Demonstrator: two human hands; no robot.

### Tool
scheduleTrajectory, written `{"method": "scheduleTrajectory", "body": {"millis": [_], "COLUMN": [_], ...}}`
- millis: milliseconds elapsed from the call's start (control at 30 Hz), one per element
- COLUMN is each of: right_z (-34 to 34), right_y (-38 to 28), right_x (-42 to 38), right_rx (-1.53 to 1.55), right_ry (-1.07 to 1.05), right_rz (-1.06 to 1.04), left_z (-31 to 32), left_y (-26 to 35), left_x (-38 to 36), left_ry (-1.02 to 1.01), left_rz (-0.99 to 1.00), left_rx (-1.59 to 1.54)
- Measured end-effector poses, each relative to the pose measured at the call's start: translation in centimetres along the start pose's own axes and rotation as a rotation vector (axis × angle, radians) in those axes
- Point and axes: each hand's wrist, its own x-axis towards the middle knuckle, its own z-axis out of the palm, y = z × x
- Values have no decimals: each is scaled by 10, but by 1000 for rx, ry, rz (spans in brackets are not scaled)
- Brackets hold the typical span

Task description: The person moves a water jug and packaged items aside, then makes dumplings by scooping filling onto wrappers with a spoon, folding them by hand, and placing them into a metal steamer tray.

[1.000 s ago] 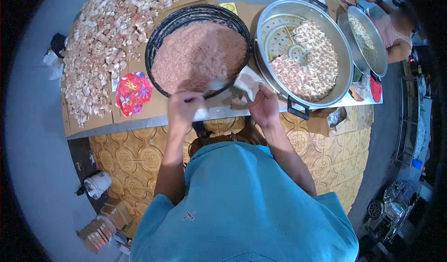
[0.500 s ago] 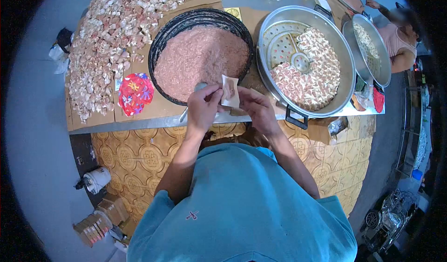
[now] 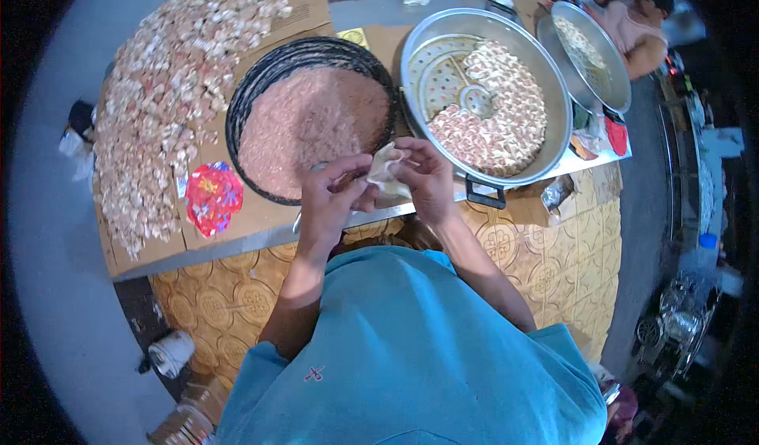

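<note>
The left hand point(image 3: 326, 198) and right hand point(image 3: 429, 182) both grasp a partly folded pale wrapper point(image 3: 385, 168), which sits between their fingertips, above the near edge of the table point(image 3: 387, 9), beside the black basin point(image 3: 237, 113).

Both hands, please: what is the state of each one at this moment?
Left hand: closed, pinching the pale wrapper; whether it also grips the spoon cannot be told.
Right hand: closed, pinching the same wrapper.

The wrapper point(image 3: 383, 178) is cream, filling point(image 3: 296, 133) pink, basin point(image 3: 308, 50) black.
</note>
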Motion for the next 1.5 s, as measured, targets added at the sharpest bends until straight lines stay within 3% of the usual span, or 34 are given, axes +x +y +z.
{"method": "scheduleTrajectory", "body": {"millis": [33,133,233,333,467,500,567,600,667,800,867,900,967,1033,1100,1167,1233,1400,1467,1500], "right_z": [-1,-2,-14,-29,-51,-58,-74,-86,-107,-151,-180,-191,-205,-211,-208,-205,-210,-214,-213,-213], "right_y": [2,1,-4,-10,-32,-35,-51,-56,-63,-90,-91,-94,-90,-88,-83,-82,-83,-79,-77,-78], "right_x": [1,-6,-2,-1,6,7,4,6,8,8,10,13,17,21,22,25,24,24,23,26], "right_rx": [-146,-18,-80,-68,-58,-213,-454,-634,-703,-625,-689,-734,-745,-804,-834,-864,-848,-802,-787,-790], "right_ry": [-31,-164,-139,-86,57,79,96,109,146,79,39,32,40,-25,-60,-57,-75,-97,-80,-84], "right_rz": [-19,36,-23,17,-26,-167,-178,-298,-371,-371,-397,-413,-349,-419,-438,-463,-455,-429,-409,-419], "left_z": [2,7,13,33,67,78,95,106,135,185,193,198,208,216,226,228,222,227,231,229], "left_y": [-5,-10,-7,-14,1,0,-7,-10,-7,-8,-15,-23,-29,-44,-54,-71,-88,-94,-91,-94], "left_x": [2,10,21,36,54,59,70,76,85,115,146,166,213,252,278,297,301,285,286,289], "left_ry": [-24,-3,53,-20,-110,-136,-213,-225,-232,-365,-634,-591,-633,-610,-635,-627,-785,-733,-729,-756], "left_rz": [-4,-108,-44,-11,-95,-71,-54,-114,-244,-80,56,0,78,145,352,265,382,313,91,184], "left_rx": [4,11,-15,20,186,244,399,406,414,718,978,934,1083,1174,1213,1217,1345,1432,1607,1557]}}
